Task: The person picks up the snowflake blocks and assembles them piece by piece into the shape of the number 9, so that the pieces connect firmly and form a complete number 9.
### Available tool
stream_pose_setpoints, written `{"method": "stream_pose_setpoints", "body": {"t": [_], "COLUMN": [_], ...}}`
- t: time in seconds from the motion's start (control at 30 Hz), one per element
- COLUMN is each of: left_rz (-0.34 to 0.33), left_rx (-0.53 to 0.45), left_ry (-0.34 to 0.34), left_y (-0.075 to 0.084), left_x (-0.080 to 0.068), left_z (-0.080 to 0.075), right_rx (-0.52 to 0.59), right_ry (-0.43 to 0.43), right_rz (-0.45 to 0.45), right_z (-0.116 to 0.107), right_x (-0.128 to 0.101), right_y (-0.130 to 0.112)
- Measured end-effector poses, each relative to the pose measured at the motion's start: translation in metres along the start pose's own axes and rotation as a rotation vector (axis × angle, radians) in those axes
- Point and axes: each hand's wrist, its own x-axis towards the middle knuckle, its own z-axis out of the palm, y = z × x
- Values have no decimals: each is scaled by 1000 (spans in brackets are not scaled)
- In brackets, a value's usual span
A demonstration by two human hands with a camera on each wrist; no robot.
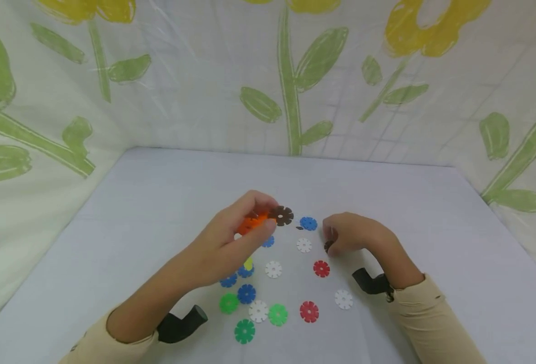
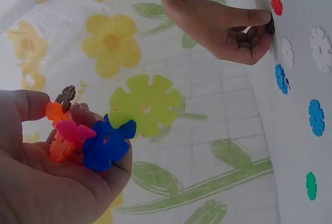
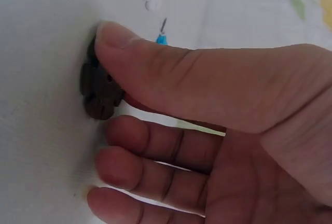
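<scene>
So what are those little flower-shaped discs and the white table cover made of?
The discs look like thin moulded plastic: flat, evenly coloured, with crisp slots around the rim. The left hand holds several slotted together. The table cover looks like matte cloth or sheet, judging by its faint creases; which is unclear.

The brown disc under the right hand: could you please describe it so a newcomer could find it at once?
Start at the white table, then find the right hand. The brown disc sits pinched at its thumb tip, against the cloth. It is dark and notched, unlike the white disc and red disc nearby.
</scene>
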Motion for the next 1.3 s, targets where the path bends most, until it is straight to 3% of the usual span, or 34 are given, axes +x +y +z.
{"method": "stream_pose_setpoints", "body": {"t": [0.13, 0.27, 0.4, 0.53, 0.63, 0.73, 0.9, 1.03, 1.3], "left_rz": [-10, 6, 74, 147, 173, 191, 239, 289, 412], "left_rx": [-6, -5, 51, 97, 124, 151, 181, 208, 234], "left_ry": [45, 70, 91, 111, 119, 124, 132, 153, 272], "left_y": [-1, -2, -3, -4, -5, -6, -3, -2, -3], "left_x": [1, 2, 3, 4, 5, 5, 3, 2, 0], "left_z": [0, 0, 0, -1, -1, 0, 2, 4, 15], "right_rx": [1, 77, 292, 518, 671, 803, 895, 920, 975], "right_ry": [0, 23, 114, 225, 242, 203, 153, 146, 122], "right_rz": [-26, -118, -338, -641, -818, -924, -986, -971, -1009], "right_z": [0, -6, -17, -24, -26, -26, -23, -20, -14], "right_x": [-1, -8, -20, -36, -48, -57, -63, -64, -64], "right_y": [1, 0, -6, -19, -32, -43, -55, -59, -66]}}
